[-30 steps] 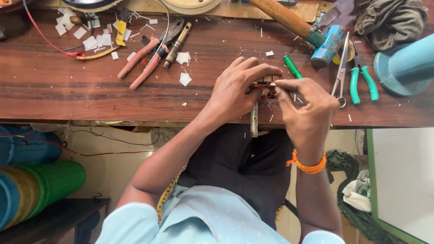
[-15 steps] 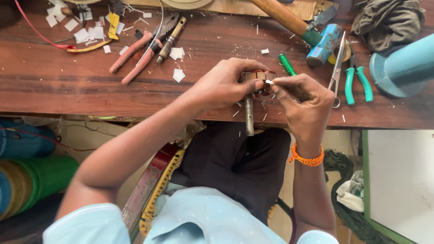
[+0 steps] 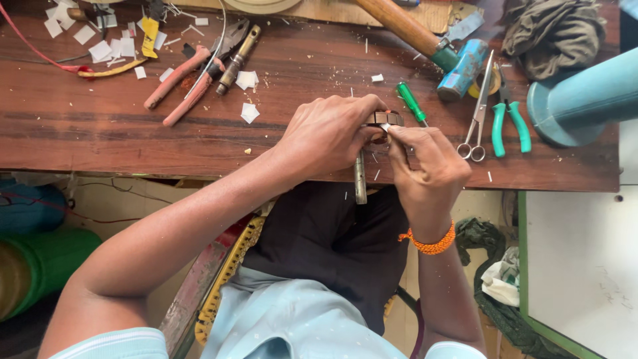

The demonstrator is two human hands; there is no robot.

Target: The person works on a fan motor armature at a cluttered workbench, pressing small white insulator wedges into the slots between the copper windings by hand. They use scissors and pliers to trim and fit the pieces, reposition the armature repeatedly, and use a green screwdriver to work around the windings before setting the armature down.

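Dark wooden bench [image 3: 119,126] carries scattered tools; at its near edge the left hand [image 3: 329,133] clamps a small round metal part [image 3: 384,119], shaft [image 3: 359,178] pointing toward the person, while the right hand [image 3: 425,166] pinches a white slip [image 3: 385,127] against it.

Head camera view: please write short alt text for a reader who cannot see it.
Seen from above, a person's left hand grips a small brown slotted metal part on a steel shaft at the edge of a wooden workbench, while the right hand pinches a white slip against it. Pliers, scissors and a hammer lie nearby.
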